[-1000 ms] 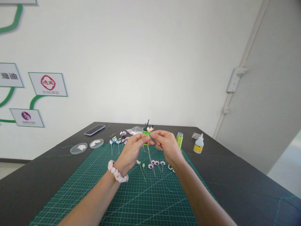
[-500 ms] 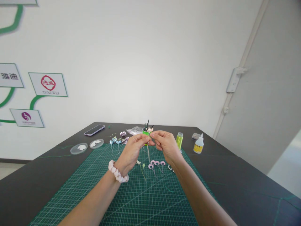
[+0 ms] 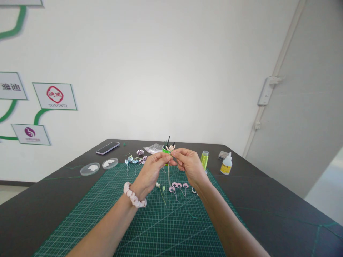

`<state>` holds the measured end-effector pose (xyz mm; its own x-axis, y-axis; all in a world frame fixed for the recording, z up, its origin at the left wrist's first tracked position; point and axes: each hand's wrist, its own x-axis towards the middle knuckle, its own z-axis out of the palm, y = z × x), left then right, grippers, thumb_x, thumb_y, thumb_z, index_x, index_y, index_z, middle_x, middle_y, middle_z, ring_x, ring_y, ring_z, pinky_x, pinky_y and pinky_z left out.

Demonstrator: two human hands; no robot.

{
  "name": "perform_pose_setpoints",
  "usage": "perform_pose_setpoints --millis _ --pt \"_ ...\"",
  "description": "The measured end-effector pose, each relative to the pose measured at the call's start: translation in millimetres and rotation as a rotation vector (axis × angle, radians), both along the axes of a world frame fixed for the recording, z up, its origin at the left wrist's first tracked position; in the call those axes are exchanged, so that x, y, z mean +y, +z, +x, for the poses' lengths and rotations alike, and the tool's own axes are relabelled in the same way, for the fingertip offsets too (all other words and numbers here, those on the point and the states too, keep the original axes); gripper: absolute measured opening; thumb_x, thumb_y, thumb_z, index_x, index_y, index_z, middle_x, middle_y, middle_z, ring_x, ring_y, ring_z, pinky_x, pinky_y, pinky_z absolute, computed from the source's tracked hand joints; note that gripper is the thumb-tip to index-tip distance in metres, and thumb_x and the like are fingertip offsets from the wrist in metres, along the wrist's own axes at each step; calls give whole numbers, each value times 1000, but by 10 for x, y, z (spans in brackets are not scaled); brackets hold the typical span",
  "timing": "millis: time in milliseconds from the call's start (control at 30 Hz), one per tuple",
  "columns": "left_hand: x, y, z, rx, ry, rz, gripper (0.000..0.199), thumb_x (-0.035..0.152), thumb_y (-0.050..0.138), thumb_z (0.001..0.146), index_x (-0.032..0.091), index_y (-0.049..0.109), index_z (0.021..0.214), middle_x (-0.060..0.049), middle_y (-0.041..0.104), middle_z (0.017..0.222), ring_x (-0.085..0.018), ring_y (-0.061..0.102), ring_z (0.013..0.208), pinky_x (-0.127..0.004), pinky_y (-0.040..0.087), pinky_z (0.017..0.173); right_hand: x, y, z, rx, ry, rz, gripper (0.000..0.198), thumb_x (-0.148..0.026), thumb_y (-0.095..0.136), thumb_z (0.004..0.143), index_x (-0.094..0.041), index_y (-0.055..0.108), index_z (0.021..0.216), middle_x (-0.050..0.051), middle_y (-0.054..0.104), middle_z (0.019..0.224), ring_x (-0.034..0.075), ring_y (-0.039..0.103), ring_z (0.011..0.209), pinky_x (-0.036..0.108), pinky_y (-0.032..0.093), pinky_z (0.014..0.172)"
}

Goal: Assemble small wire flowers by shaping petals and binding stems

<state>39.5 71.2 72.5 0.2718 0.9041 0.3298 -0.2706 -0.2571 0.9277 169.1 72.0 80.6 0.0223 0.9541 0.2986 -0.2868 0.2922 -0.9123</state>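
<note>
My left hand (image 3: 157,164) and my right hand (image 3: 189,165) meet over the far part of the green cutting mat (image 3: 171,228). Between pinched fingertips they hold a small pale pink flower (image 3: 170,147) just under its head. Its thin stem strands (image 3: 169,175) hang down below my fingers; the exact grip point is partly hidden. A pink scrunchie (image 3: 134,195) circles my left wrist. Beneath the hands lie several pink loop petals on wires (image 3: 179,185) and a white bud on a green stem (image 3: 160,192).
Behind my hands stands a green can (image 3: 165,151) with dark tools. A green thread spool (image 3: 204,160) and a glue bottle (image 3: 226,165) are at right. Blue wired leaves (image 3: 130,160), purple flowers (image 3: 140,152), two shallow dishes (image 3: 90,169) and a phone (image 3: 107,147) lie left.
The flower head has turned slightly between my fingertips, and the hanging strands have shifted a little. Both hands stay in nearly the same place.
</note>
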Motion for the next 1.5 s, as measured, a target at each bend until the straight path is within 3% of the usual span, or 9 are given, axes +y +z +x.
perform_pose_setpoints --millis 1267,1500 --pt "-26 17 12 3 -47 47 22 32 63 81 17 68 66 -5 66 71 -20 59 80 -37 41 87 1 5 18 29 69 3 30 -40 82 54 -13 68 59 -7 43 40 3 28 38 18 18 35" --pt "-5 -5 3 5 21 43 18 29 63 79 17 69 66 -4 67 69 -19 59 79 -37 41 88 -28 35 18 17 29 10 29 -39 82 54 -14 67 59 -9 39 39 3 25 37 20 16 37"
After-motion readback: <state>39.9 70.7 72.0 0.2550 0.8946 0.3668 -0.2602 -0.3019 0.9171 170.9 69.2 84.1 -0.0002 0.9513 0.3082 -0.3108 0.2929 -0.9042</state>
